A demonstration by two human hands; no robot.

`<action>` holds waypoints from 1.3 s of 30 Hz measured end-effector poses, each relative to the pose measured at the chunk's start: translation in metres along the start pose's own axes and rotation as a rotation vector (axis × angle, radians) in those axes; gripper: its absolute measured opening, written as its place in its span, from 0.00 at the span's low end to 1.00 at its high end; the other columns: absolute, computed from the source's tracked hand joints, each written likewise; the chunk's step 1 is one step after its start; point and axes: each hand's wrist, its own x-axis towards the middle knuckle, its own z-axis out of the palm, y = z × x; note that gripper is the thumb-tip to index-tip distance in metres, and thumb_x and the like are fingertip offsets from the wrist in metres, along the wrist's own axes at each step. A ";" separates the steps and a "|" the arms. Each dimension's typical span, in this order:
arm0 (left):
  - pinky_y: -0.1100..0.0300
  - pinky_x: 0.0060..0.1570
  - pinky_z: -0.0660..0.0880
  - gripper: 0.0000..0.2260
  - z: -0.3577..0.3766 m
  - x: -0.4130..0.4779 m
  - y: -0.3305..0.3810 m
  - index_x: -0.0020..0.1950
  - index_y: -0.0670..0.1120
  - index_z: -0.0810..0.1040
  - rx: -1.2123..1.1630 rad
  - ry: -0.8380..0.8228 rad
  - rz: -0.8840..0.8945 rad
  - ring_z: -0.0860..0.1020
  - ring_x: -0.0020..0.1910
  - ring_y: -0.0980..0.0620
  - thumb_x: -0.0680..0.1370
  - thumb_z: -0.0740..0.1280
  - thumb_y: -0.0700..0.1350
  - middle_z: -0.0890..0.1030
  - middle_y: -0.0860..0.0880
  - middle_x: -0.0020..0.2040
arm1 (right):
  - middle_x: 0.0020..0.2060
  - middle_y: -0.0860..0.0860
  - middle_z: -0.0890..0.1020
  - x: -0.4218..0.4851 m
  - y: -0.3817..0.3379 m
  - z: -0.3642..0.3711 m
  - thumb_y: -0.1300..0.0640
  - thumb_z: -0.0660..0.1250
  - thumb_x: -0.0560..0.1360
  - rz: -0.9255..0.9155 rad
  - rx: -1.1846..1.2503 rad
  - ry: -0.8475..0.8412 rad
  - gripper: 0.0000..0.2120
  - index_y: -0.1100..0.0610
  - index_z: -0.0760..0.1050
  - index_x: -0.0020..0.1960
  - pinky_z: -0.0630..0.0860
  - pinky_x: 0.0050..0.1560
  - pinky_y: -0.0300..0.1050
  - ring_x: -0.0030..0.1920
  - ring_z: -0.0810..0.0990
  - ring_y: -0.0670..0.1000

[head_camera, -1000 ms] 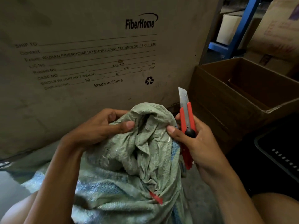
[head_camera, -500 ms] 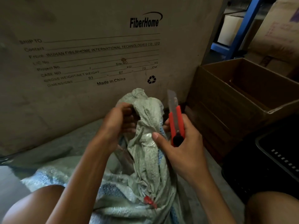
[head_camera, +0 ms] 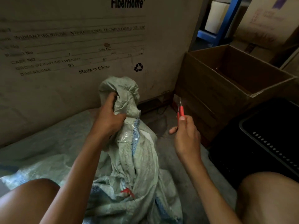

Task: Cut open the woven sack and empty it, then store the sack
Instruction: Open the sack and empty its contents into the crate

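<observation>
A pale green woven sack [head_camera: 139, 159] with a blue stripe stands between my knees, its neck bunched and twisted at the top. My left hand [head_camera: 110, 118] grips that bunched neck from the left. My right hand [head_camera: 186, 135] is off the sack, to its right, and holds a red utility knife [head_camera: 180, 110] upright with the blade out and pointing up. A red tie or tag [head_camera: 127, 191] shows low on the sack's front.
A big printed cardboard crate [head_camera: 80, 46] stands close behind the sack. An open brown carton [head_camera: 226, 81] is to the right, a black plastic crate [head_camera: 267, 139] nearer me. Another flattened sack [head_camera: 40, 143] lies on the floor at left. Blue shelving [head_camera: 223, 21] is at the back.
My right hand has let go of the sack and moved right with the knife. My left hand has shifted its grip and keeps the neck held up.
</observation>
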 end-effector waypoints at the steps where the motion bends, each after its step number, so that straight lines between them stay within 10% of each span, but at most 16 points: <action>1: 0.56 0.53 0.77 0.21 0.003 -0.001 0.001 0.64 0.54 0.74 0.060 -0.018 0.033 0.81 0.52 0.58 0.75 0.71 0.36 0.81 0.57 0.53 | 0.41 0.53 0.83 0.002 0.012 -0.001 0.51 0.51 0.84 0.013 -0.098 0.004 0.13 0.53 0.73 0.56 0.66 0.43 0.47 0.44 0.80 0.55; 8: 0.50 0.52 0.78 0.21 0.014 -0.007 0.014 0.60 0.51 0.76 0.208 -0.133 0.124 0.81 0.50 0.47 0.67 0.66 0.43 0.81 0.53 0.49 | 0.66 0.61 0.73 0.004 0.136 0.015 0.52 0.57 0.81 0.278 -0.675 -0.224 0.20 0.59 0.67 0.70 0.72 0.62 0.55 0.65 0.75 0.63; 12: 0.63 0.43 0.67 0.19 0.018 -0.006 0.014 0.63 0.46 0.77 0.253 -0.139 0.147 0.76 0.47 0.53 0.73 0.71 0.35 0.78 0.53 0.48 | 0.66 0.59 0.71 -0.034 0.190 0.023 0.54 0.61 0.80 0.317 -0.898 -0.358 0.18 0.58 0.67 0.68 0.75 0.59 0.52 0.64 0.75 0.61; 20: 0.57 0.50 0.72 0.22 0.019 -0.020 0.012 0.66 0.47 0.76 0.299 -0.231 0.200 0.79 0.52 0.48 0.72 0.70 0.38 0.83 0.47 0.54 | 0.65 0.57 0.72 -0.054 0.213 0.037 0.57 0.60 0.80 0.255 -1.026 -0.370 0.16 0.58 0.70 0.67 0.76 0.58 0.49 0.65 0.73 0.57; 25: 0.45 0.60 0.76 0.27 0.015 -0.024 0.009 0.69 0.51 0.71 0.324 -0.243 0.155 0.80 0.61 0.40 0.69 0.65 0.51 0.82 0.43 0.62 | 0.63 0.57 0.73 -0.032 0.163 0.050 0.51 0.65 0.77 0.359 -0.569 -0.129 0.15 0.54 0.77 0.62 0.70 0.64 0.50 0.67 0.70 0.58; 28: 0.45 0.60 0.76 0.26 0.012 -0.023 0.007 0.71 0.54 0.68 0.334 -0.212 0.102 0.79 0.62 0.41 0.73 0.65 0.57 0.81 0.46 0.64 | 0.44 0.53 0.84 -0.011 0.096 0.054 0.55 0.65 0.79 0.244 -0.018 0.024 0.09 0.54 0.83 0.51 0.74 0.48 0.42 0.49 0.82 0.54; 34: 0.46 0.69 0.73 0.20 -0.006 -0.026 0.007 0.72 0.59 0.68 -0.092 -0.126 0.002 0.78 0.66 0.55 0.81 0.65 0.57 0.80 0.57 0.66 | 0.43 0.46 0.87 -0.013 -0.026 0.053 0.45 0.57 0.83 0.255 0.587 -0.467 0.17 0.50 0.83 0.50 0.81 0.47 0.37 0.46 0.86 0.44; 39: 0.58 0.60 0.73 0.17 -0.042 -0.036 0.010 0.71 0.58 0.71 -0.053 0.033 0.049 0.77 0.63 0.58 0.82 0.62 0.58 0.79 0.61 0.62 | 0.48 0.58 0.86 -0.017 -0.056 0.067 0.51 0.64 0.81 0.069 0.595 -0.399 0.12 0.58 0.81 0.51 0.78 0.59 0.55 0.52 0.84 0.55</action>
